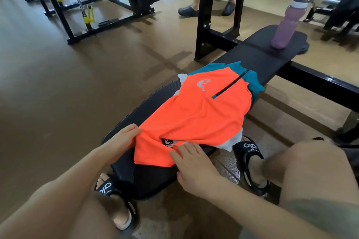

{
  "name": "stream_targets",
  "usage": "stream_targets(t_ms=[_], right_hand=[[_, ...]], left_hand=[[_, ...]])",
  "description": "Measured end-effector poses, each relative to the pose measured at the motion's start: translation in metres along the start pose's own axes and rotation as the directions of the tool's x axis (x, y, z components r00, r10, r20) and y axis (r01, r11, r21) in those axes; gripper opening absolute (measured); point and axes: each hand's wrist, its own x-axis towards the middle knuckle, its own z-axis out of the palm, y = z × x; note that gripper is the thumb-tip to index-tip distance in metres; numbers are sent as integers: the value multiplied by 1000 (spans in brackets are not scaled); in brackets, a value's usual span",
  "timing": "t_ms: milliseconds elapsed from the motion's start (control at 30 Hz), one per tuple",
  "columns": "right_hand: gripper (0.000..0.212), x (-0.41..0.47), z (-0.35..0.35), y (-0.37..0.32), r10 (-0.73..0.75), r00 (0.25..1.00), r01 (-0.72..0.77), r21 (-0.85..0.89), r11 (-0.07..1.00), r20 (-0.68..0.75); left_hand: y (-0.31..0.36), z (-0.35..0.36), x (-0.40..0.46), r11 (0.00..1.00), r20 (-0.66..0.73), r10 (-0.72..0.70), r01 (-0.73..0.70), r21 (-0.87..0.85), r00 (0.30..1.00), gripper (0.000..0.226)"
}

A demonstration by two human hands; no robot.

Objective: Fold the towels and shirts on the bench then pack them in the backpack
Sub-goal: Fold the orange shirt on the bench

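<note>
An orange shirt (204,106) with teal shoulders and a short black zip lies spread along the black bench (147,178). My left hand (122,139) pinches the shirt's hem at its left corner. Flat on the hem to the right rests my right hand (192,169), fingers straight beside a black label. White fabric (231,141), likely a towel, pokes out from under the shirt at its right side and far left corner. No backpack is in view.
A purple water bottle (287,23) stands at the bench's far end. Black rack posts (204,15) rise behind the bench. Another person's feet in dark clogs (187,10) stand beyond. My sandalled feet (250,163) flank the bench on the brown floor.
</note>
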Motion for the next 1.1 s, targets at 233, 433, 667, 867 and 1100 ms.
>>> stream_targets(t_ms=[233,433,667,867,1100], right_hand=[[43,10,-5,25,150,988,-153,69,986,49],[55,16,-9,26,157,985,-168,203,965,70],[26,17,-2,23,115,993,-117,95,989,28],[7,16,-18,11,166,979,-188,200,962,123],[10,2,-31,-16,149,937,-230,237,944,315]], left_hand=[[1,1,-1,907,141,137,-181,380,981,38],[-6,12,0,525,245,292,-369,767,924,59],[-15,5,4,518,19,357,-215,828,934,26],[-21,-6,9,568,-53,261,-109,816,964,6],[-5,-86,2,521,-437,324,227,822,839,10]])
